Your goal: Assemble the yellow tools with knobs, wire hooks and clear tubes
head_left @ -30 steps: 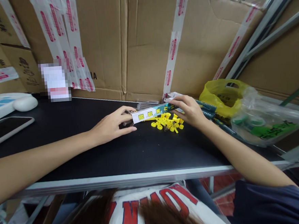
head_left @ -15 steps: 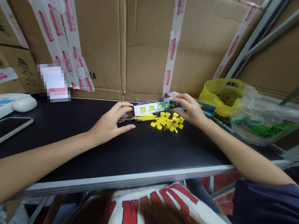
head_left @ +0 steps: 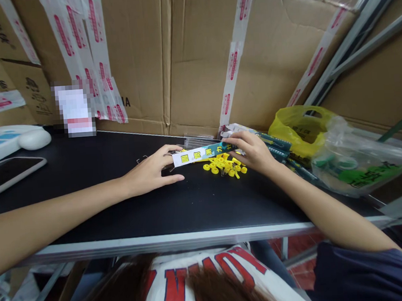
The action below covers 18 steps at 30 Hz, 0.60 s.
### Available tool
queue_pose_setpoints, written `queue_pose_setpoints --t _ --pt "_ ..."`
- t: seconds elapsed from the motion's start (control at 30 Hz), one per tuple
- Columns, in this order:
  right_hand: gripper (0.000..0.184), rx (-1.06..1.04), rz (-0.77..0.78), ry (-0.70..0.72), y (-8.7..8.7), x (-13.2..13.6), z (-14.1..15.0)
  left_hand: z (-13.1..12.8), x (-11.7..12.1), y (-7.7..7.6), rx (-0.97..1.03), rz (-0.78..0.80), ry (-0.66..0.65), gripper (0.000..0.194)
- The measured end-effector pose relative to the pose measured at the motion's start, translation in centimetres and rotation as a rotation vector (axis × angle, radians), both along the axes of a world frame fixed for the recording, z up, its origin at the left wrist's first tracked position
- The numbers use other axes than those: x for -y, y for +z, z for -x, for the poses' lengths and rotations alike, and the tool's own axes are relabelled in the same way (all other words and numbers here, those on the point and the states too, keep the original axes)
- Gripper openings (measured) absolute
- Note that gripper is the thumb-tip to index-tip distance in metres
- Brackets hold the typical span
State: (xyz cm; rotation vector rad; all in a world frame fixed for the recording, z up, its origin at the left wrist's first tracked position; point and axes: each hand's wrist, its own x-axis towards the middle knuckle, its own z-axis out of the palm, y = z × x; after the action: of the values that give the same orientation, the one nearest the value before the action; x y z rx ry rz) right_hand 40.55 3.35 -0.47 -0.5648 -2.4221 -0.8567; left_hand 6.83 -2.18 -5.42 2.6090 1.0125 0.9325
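Note:
A long narrow box [head_left: 204, 154], white at its left end and teal to the right with yellow characters, is held level above the black table. My right hand [head_left: 251, 149] grips its right end, fingers over the top. At the left end, my left hand [head_left: 154, 170] has its fingers bent around the box's end, while the thumb sticks out below, apart from the box. Just behind and below the box lies a pile of small yellow plastic parts [head_left: 228, 167], partly covered by it. Thin metal hooks [head_left: 142, 159] show beyond my left fingers.
More teal boxes [head_left: 278, 145] lie right of my right hand, by a yellow plastic bag [head_left: 298, 132] and a clear bag [head_left: 357, 167] with green print. A phone [head_left: 12, 175] and a white rounded object [head_left: 35, 139] are at the left. Cardboard [head_left: 136, 58] stands behind the table.
The box's left end has dropped and shifted left, so the box now slants. My left hand has moved slightly down with it, and the right hand slightly left.

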Motion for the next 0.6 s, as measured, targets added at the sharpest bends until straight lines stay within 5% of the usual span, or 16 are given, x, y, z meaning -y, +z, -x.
queue_pose_setpoints --t 0.6 --pt "0.037 0.008 -0.048 -0.031 0.29 -0.04 -0.12 -0.4 -0.58 0.18 0.311 0.233 -0.048 0.037"
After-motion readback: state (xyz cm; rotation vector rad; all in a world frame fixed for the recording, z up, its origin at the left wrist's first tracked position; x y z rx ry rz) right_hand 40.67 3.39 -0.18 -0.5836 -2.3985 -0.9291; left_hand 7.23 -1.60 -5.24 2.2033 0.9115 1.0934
